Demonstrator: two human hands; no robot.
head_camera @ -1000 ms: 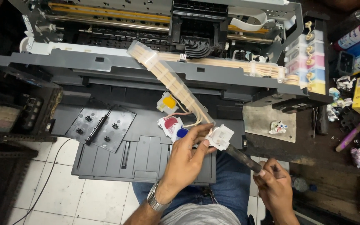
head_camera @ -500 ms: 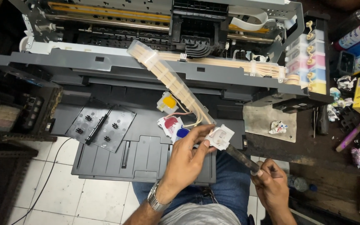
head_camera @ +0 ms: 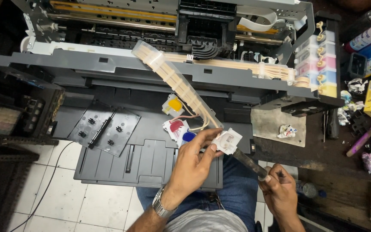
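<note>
Two hands work a white ink damper at an opened printer.
Right hand, at 5 o'clock, fingers closed round one dark tool; left hand pinches the white ink damper, centre. Three stained dampers at 11; printer tray edge near; tube strip beyond.

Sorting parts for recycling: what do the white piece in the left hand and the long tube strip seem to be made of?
White piece: likely moulded plastic, matte, with crisp formed edges. Tube strip: seemingly soft translucent plastic or silicone tubes, yellowish, glossy, bundled side by side and clipped together. Left hand pinches the piece; what the piece holds inside cannot be told.
</note>
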